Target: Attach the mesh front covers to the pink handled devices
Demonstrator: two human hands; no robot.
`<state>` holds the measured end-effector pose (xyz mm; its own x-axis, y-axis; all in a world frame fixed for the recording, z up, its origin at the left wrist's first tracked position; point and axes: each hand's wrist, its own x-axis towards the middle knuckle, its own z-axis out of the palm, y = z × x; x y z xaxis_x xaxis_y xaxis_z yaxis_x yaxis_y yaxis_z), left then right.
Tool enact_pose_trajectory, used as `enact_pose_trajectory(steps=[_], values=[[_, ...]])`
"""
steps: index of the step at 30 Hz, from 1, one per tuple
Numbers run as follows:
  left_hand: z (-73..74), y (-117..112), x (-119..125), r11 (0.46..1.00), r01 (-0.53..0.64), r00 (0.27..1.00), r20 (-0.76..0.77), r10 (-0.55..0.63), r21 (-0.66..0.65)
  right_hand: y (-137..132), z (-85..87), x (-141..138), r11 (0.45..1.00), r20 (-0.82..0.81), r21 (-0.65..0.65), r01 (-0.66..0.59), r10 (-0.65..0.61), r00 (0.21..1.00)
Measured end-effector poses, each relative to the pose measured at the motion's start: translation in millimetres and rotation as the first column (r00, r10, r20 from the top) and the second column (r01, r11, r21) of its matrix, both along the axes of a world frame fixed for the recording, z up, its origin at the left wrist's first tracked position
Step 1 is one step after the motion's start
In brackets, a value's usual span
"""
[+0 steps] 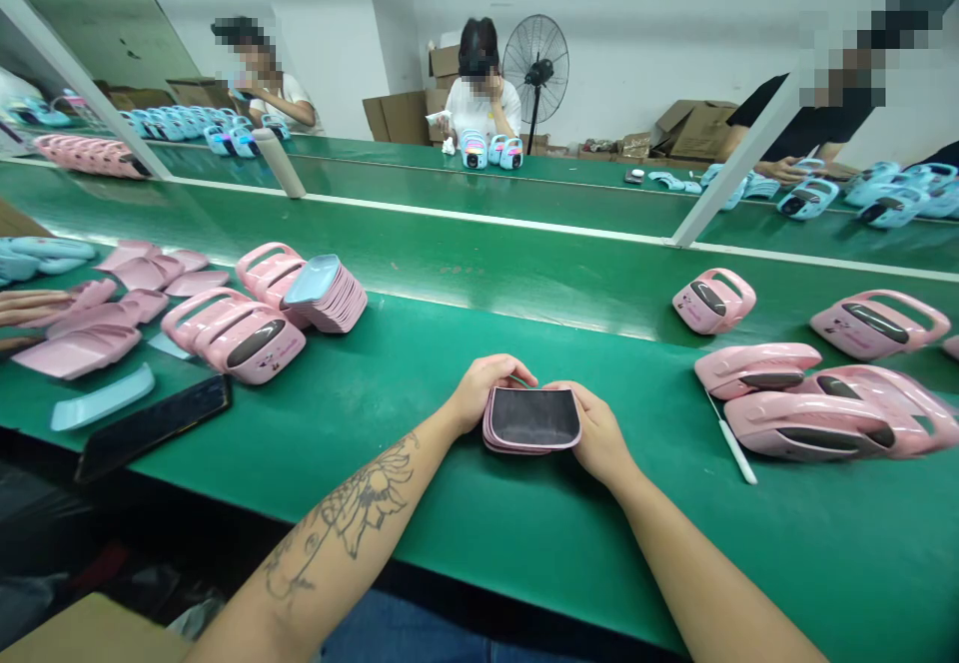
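Left hand [486,393]: from my feed, the fingers are closed on the left edge of a small stack of curved pink plastic shells with black inner faces [531,420].
Right hand [591,431]: closed the same way on the stack's right edge.
Stack: held between both hands, low over the green belt surface [360,463], maybe touching it. I count about four shells, but the edges are hard to separate.
Risk: the hands only pinch the rims, so a loosened grip could let the curved shells slide apart.
Near left: one black smartphone [154,427] sits close to the surface edge, where a careless sleeve could knock it off. One pale blue curved strip [101,395] lies beside it.
Near right: one slim white plastic stick [732,451] lies beside the pink housings and could easily roll.
Pink housings: I count five glossy pink handled housings [809,423] on the right and two glossy pink handled housings [255,333] on the left, with loose pink shells [90,329] near a co-worker's hand [34,309].
Far side: three seated co-workers [479,94] work behind pale blue housings [475,151], with a black standing fan [535,69] and brown cardboard boxes [397,119] behind them.
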<state>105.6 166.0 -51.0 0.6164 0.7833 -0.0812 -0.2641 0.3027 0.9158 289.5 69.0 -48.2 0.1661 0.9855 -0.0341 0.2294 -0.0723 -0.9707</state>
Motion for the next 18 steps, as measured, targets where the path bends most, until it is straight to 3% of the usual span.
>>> enact_pose_trajectory(steps=[18], values=[[2.6,-1.3,1.2,1.000,-0.019,1.000,-0.009,0.019,-0.012,-0.5,-0.3,-1.4,1.000,-0.063,-0.011,0.027,-0.028,0.998]])
